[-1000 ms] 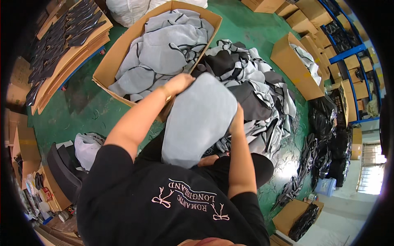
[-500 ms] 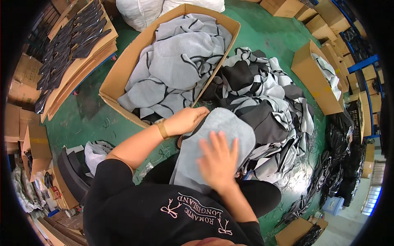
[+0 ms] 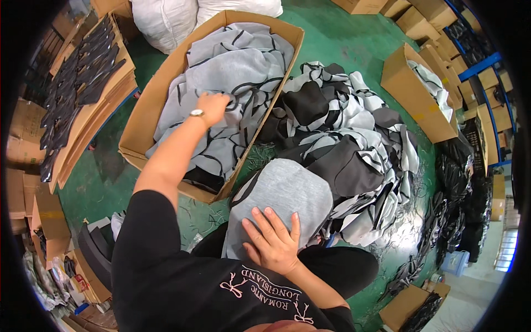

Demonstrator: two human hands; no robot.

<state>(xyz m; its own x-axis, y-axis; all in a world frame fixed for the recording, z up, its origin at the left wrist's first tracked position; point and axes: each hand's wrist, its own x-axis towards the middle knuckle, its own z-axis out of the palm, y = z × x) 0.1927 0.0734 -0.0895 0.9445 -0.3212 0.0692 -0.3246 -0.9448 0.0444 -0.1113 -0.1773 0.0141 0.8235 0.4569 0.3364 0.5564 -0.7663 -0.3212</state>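
Observation:
My left hand (image 3: 214,109), with a watch on its wrist, reaches into a large cardboard box (image 3: 133,124). Its fingers are closed on one of the grey fabric pieces (image 3: 227,67) heaped inside. These pieces have rounded outlines and black edges. Across my lap lies a light grey fabric piece (image 3: 287,191) with a ribbed-looking surface and a dark strip along its left side. My right hand (image 3: 275,240) rests flat on its near part, fingers spread, holding nothing.
Right of the box, a loose pile of grey, white and black fabric pieces (image 3: 348,160) covers the green floor (image 3: 326,41). Another carton (image 3: 406,91) stands beyond it. Black shaped pieces (image 3: 83,72) lie on stacked boards at left. White sacks (image 3: 166,25) sit behind the box.
My left hand has left the edge of the fabric piece on my lap and moved up into the box. My right hand, blurred before, now lies still, lower on the piece.

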